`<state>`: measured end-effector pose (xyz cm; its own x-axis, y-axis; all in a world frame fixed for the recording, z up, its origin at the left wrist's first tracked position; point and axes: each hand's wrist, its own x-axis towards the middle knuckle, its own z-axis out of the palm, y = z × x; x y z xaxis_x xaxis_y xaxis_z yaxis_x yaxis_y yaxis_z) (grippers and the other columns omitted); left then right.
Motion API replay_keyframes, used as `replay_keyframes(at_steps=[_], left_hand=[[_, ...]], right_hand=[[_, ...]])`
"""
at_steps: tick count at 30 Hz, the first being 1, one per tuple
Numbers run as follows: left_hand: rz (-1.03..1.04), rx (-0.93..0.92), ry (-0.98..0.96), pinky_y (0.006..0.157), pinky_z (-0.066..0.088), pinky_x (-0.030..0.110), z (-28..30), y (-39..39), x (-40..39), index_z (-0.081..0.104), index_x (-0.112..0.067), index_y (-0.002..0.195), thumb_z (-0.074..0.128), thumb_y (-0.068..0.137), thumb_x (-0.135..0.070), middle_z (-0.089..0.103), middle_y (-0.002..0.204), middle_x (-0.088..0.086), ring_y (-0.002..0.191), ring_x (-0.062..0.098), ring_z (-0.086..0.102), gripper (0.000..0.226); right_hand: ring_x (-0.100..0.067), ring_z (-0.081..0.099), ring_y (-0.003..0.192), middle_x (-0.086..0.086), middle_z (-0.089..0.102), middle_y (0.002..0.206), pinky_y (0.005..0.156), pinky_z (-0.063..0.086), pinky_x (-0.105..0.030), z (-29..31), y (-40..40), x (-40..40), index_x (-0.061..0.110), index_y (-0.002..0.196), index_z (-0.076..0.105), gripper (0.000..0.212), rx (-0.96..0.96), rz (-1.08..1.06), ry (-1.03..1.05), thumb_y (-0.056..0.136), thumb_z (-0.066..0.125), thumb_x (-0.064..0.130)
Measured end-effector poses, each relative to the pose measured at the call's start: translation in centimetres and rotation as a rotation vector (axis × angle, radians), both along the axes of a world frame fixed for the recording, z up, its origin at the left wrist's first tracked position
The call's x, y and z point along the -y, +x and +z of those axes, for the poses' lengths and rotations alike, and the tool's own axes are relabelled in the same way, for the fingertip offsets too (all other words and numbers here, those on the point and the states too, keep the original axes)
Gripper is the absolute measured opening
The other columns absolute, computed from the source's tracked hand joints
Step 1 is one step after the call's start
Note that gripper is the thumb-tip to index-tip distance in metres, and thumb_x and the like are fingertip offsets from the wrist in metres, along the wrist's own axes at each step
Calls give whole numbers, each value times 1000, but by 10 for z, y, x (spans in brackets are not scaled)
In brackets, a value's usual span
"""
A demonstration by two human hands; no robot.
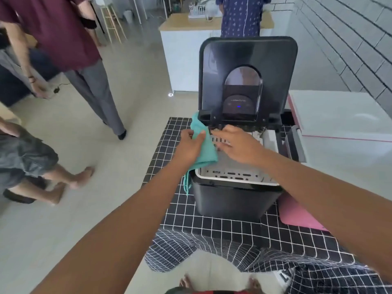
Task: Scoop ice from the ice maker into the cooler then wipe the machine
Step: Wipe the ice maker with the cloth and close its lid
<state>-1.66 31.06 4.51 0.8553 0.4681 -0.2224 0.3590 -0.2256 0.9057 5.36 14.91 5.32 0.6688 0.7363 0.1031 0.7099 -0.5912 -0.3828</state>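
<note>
Left hand (191, 145): at nine o'clock of the machine's opening, fingers curled round a teal cloth (203, 145), gripping it against the rim.
Cloth: soft, folded, a loose tail hanging down the dark outer wall.
Ice maker (235, 200): black, boxy, smooth plastic, on a black-and-white checked tablecloth (212, 230); lid (248, 66) stands upright at twelve o'clock.
Basket (231, 175): white, slotted, inside the opening; no ice shows, though the hands hide part.
Right hand (239, 145): over the opening's centre, fingers extended, holding nothing; fingertips possibly touching the cloth, blurred.
Cooler: probably the white lidded box (343, 115) at three o'clock.
Risk: the raised lid could drop onto the wrists if knocked; the dangling tail may snag the hinge.
</note>
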Motion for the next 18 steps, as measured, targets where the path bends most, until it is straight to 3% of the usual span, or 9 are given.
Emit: replay_keyframes(at_steps=[3,5,7,9,12,14,16,18], left_hand=[[-19,28,67,82,51,36,2,11,5,23,-22,141,37,102,-29,61,109,12,85,22,63,43],[-96,142,205,62,46,22,0,10,3,19,-25,151,31,104,-19,56,84,2,62,4,58,49],[-163,193,251,50,34,9,-8,2,0,19,-24,154,28,104,-13,52,79,4,50,-5,49,52],[-238,188,229,63,38,3,-18,-10,-4,24,-23,153,28,105,-11,53,111,16,78,-1,57,50],[-335,180,243,102,31,7,-22,-17,-13,30,-24,152,30,106,-16,30,150,6,130,14,38,46],[-330,160,288,115,21,18,-20,-9,-15,32,-29,151,31,106,-21,16,160,3,143,14,25,45],[-325,175,260,116,26,34,-21,-8,-12,34,-28,150,33,106,-23,18,160,4,142,21,29,45],[-297,205,250,116,26,40,-29,-19,-13,37,-30,149,35,105,-24,25,157,6,142,23,29,44]], right_hand=[[-18,49,117,0,54,124,96,42,-32,-6,-9,50,23,140,46,45,52,-42,-69,95,51,28],[-19,46,124,-1,55,131,102,36,-35,-14,-25,84,22,139,46,44,49,-83,-96,96,49,29],[-17,46,123,0,58,131,106,29,-30,-21,-42,102,19,135,52,39,92,-49,-104,97,46,30],[-16,50,119,3,63,124,107,26,-30,-24,-54,103,17,128,58,36,138,8,-102,99,40,30],[-16,49,122,6,63,125,109,27,-37,-23,-59,97,20,129,57,37,178,-7,-134,100,37,32],[-17,47,126,5,60,130,108,26,-38,-23,-58,91,21,133,53,40,181,11,-159,101,33,36],[-17,40,131,5,54,137,110,22,-36,-23,-59,81,21,137,48,45,137,47,-168,101,27,40],[-17,37,133,4,52,139,111,21,-35,-21,-63,67,20,139,45,48,107,95,-159,101,25,42]])
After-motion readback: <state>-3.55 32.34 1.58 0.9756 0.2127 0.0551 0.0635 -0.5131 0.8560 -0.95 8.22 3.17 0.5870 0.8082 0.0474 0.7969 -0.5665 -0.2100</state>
